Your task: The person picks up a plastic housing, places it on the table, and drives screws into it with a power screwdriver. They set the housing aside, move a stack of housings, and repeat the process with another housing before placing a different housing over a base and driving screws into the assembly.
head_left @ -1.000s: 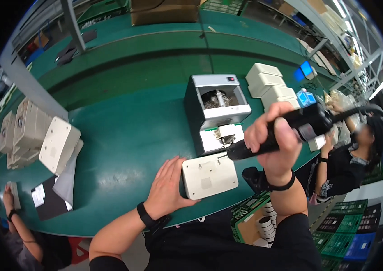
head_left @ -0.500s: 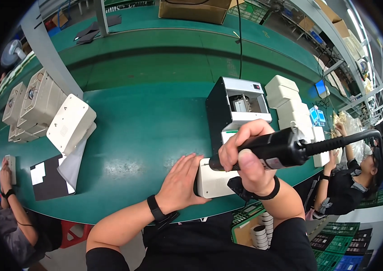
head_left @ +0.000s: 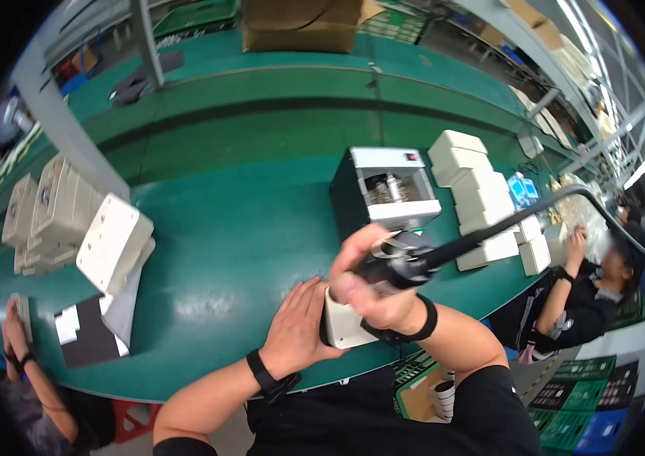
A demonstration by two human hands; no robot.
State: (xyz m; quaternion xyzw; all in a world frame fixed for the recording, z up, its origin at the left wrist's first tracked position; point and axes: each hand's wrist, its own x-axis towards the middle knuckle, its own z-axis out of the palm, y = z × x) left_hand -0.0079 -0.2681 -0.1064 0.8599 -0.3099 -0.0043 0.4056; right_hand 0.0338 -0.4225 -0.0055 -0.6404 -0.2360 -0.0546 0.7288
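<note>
My right hand [head_left: 372, 298] is wrapped round a black corded electric screwdriver [head_left: 398, 266], somewhat blurred by motion. The tool stands nearly upright over a cream plastic housing [head_left: 344, 328] on the green bench; its tip is hidden by my fingers. Against the left side of the housing lies my left hand [head_left: 294, 325], its fingers together along the edge and its thumb at the near corner, holding the part in place. Just beyond my right hand stands a black and silver screw feeder [head_left: 387, 163] with a metal mechanism in its open tray.
Cream housings [head_left: 474, 178] are stacked right of the feeder, others [head_left: 64, 201] at the left. Dark and white sheets [head_left: 94, 342] lie near the left edge. The screwdriver's cable [head_left: 505, 220] arcs rightward. A co-worker [head_left: 588, 292] sits right; another person's hands [head_left: 15, 330] show left.
My right hand and the screwdriver have moved left, and the tool has swung from lying nearly level to more upright. My left hand stays against the housing. The whole view has shifted slightly.
</note>
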